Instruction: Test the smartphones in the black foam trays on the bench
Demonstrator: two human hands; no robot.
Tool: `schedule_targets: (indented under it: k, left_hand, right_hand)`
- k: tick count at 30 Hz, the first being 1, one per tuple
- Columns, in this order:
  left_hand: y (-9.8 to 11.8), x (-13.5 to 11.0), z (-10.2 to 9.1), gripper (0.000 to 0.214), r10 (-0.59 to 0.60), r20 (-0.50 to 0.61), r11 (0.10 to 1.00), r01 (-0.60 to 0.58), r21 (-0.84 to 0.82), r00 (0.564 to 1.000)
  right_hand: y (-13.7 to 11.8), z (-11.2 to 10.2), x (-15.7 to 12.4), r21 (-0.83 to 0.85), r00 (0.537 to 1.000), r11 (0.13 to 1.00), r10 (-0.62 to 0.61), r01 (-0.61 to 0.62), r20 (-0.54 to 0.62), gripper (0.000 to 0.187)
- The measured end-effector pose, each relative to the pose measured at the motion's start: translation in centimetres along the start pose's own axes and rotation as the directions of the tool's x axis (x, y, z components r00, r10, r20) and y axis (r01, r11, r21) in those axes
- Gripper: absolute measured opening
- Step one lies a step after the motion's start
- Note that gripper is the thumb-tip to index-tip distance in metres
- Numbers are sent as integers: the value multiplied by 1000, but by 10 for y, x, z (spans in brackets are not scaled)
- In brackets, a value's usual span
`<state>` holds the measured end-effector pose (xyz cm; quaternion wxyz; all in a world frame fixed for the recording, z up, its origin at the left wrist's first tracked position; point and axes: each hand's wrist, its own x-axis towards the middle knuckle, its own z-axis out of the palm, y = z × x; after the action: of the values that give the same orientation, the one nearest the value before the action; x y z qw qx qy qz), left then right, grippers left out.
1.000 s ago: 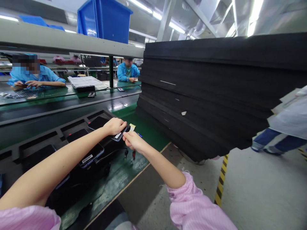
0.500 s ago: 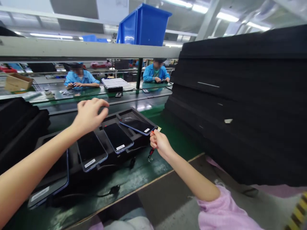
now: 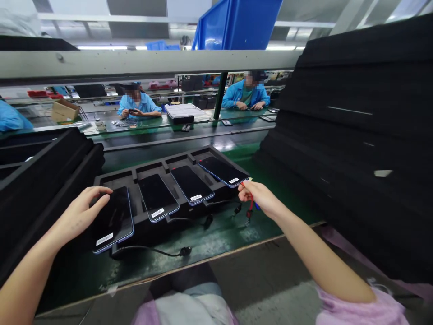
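Several dark smartphones with blue edges and white labels lie in a row on a black foam tray (image 3: 117, 180). My left hand (image 3: 84, 212) is at the leftmost phone (image 3: 117, 221), thumb and fingers apart over its upper left part; whether they touch it I cannot tell. My right hand (image 3: 259, 196) is closed in a pinch on a red cable (image 3: 251, 201) at the lower end of the rightmost phone (image 3: 223, 170). Between these lie two more phones, one left of middle (image 3: 158, 198) and one right of middle (image 3: 192, 184). Black cables (image 3: 152, 248) come from the lower ends of the other phones.
A tall stack of black foam trays (image 3: 355, 149) rises on the right, and more black trays (image 3: 67, 162) lie at left. A blue bin (image 3: 237, 27) sits on the shelf beam (image 3: 152, 63). Co-workers in blue (image 3: 144, 104) sit across the green bench (image 3: 216, 243).
My left hand has moved down from above the tray to the leftmost phone. My right hand stays at the rightmost phone's end with the red cable. The camera view has shifted left.
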<state>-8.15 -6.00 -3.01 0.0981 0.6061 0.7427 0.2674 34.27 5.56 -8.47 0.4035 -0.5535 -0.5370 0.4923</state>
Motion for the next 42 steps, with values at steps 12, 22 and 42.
schedule_targets:
  k: [12,22,42]
  left_hand:
    - [4,24,34,86,-147,130,959,109,261,981]
    - [30,24,41,71,-240,136,921,181,345,961]
    - [22,33,11,52,23,121,894,-75,443,992]
  right_hand:
    - [-57,23,23,-913,966,382,-256,143,44,55]
    - [-66,44,71,-954,997,290,-32,73,67,83]
    - [-79,69,37,-981,958,184,-286,63,7,78]
